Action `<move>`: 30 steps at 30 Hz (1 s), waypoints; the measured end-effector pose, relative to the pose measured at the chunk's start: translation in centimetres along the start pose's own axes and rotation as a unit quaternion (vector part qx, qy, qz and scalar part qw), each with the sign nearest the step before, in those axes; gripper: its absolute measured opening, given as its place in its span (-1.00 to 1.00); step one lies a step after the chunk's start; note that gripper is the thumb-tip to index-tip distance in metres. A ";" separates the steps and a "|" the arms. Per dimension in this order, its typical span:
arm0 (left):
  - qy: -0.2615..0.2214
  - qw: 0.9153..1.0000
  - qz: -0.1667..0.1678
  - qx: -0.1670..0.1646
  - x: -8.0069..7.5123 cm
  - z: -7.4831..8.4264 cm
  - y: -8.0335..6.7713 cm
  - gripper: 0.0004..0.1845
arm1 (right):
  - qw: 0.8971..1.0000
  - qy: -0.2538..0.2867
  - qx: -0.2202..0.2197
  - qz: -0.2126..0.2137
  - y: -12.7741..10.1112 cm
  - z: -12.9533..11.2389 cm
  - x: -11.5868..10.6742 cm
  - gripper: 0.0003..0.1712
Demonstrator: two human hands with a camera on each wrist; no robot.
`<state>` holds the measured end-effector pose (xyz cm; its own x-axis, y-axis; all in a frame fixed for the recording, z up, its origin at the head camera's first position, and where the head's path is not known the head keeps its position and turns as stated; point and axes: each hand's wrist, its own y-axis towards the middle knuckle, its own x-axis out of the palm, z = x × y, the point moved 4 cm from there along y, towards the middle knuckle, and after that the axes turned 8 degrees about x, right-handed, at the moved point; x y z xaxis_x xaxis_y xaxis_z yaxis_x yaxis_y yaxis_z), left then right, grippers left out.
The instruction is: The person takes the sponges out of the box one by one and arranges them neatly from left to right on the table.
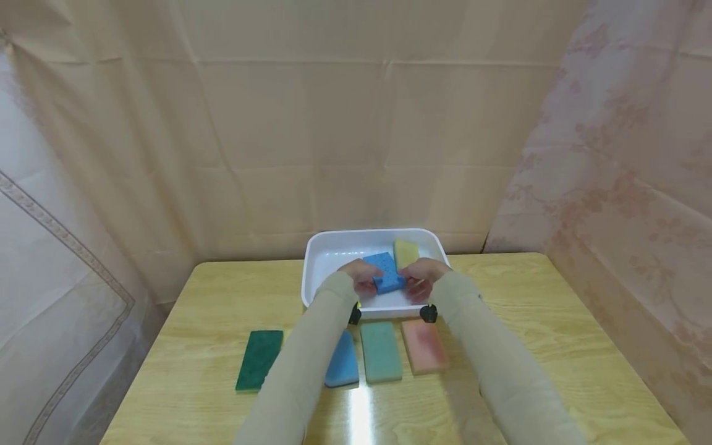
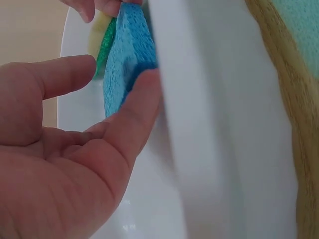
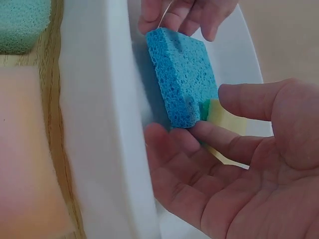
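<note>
One yellow sponge (image 1: 406,252) in the white tray (image 1: 334,254); inside too, held by fingers of left hand (image 1: 360,275) and right hand (image 1: 425,274), not yet released, blue sponge (image 1: 388,272). Apparently left on the counter (image 1: 528,346): dark-green sponge (image 1: 260,360), light-blue sponge (image 1: 342,363), pale-green sponge (image 1: 381,352), pink sponge (image 1: 424,346).

Blue sponge (image 3: 183,74) porous, rough, matt; white tray (image 1: 328,262) smooth, glossy plastic; counter (image 1: 512,321) shows shiny wood grain; backdrop (image 1: 334,123) creased cloth.

Blue sponge (image 1: 389,268), white tray (image 1: 369,233), yellow sponge (image 1: 406,254) (green on one side), pink-flowered pale curtain (image 1: 623,154)
</note>
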<state>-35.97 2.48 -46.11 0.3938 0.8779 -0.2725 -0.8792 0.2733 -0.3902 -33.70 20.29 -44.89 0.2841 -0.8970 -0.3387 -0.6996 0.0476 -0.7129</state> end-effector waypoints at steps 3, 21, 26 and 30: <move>0.013 1.000 0.004 0.015 -0.4 0.2 0.2 -0.69 | 1.000 -0.010 -0.007 -0.002 -0.1 -0.3 -0.1 -0.62; -0.072 0.995 -0.019 0.071 -0.9 0.6 0.3 -0.75 | 0.996 -0.065 -0.051 -0.015 0.0 -1.1 -0.9 -0.71; -0.095 0.992 -0.037 0.071 -0.8 0.6 0.4 -0.82 | 0.994 -0.084 -0.069 -0.021 -0.3 -1.3 -1.1 -0.68; -0.099 0.991 -0.050 0.075 -0.5 0.7 0.7 -0.81 | 0.993 -0.088 -0.080 -0.024 -0.6 -1.3 -1.5 -0.60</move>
<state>-36.97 2.50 -45.67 0.4342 0.8992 -0.0546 -0.8738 0.4056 -0.2683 -34.55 21.06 -43.19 0.4192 -0.8057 -0.4185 -0.7736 -0.0757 -0.6291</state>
